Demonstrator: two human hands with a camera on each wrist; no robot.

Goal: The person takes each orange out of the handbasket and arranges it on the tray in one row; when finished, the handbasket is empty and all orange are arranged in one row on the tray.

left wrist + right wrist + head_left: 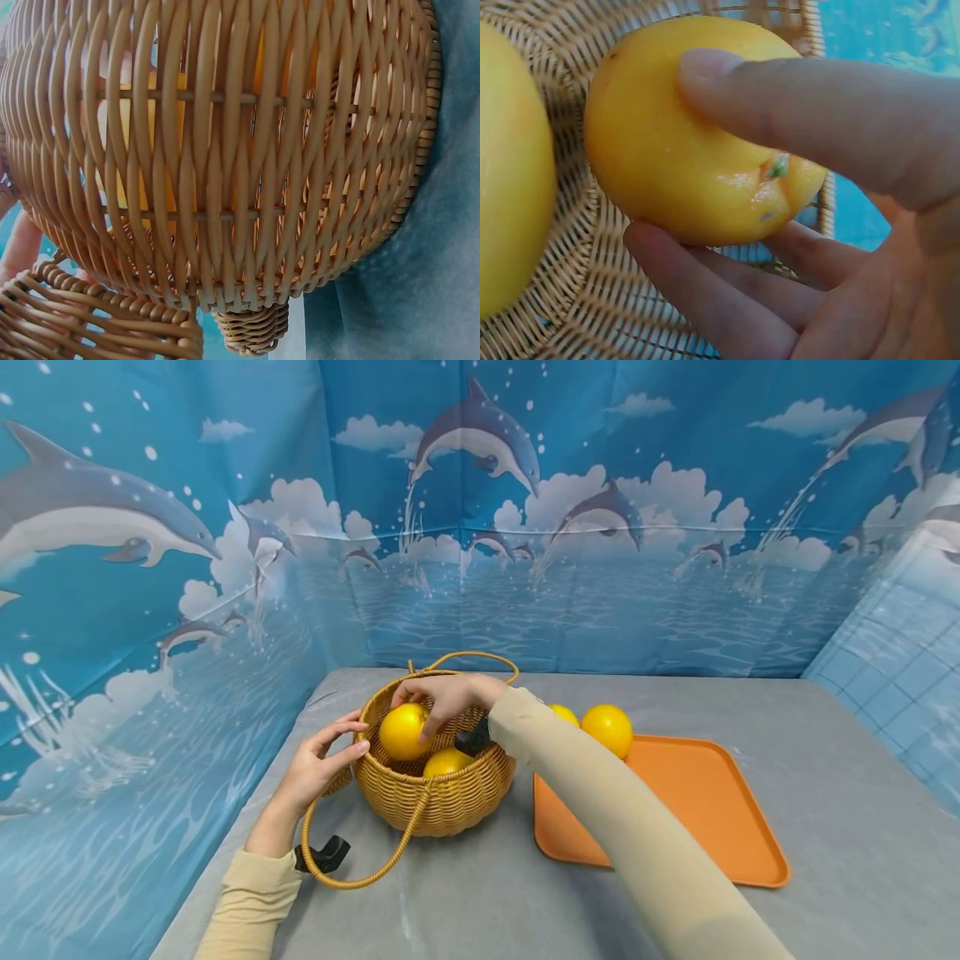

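A round wicker basket (457, 806) with two looped handles stands left of centre. Inside its left half, my right hand (450, 695) holds a yellow orange (402, 732). The right wrist view shows the thumb lying on top of this orange (652, 150), near its small green stem, and the fingers beneath it. A second orange (447, 762) lies in the basket, nearer the front rim. My left hand (311, 770) rests with thumb and extended fingers against the basket's left rim. In the left wrist view, the basket's woven side (225, 150) fills most of the picture.
An orange tray (697, 793) lies to the right on the grey tabletop (465, 893). Another orange (607, 731) sits at its back left corner, with one more (564, 715) partly behind my right sleeve. The front handle (360, 883) droops toward my left wrist. A dolphin-print curtain (480, 593) encloses the table.
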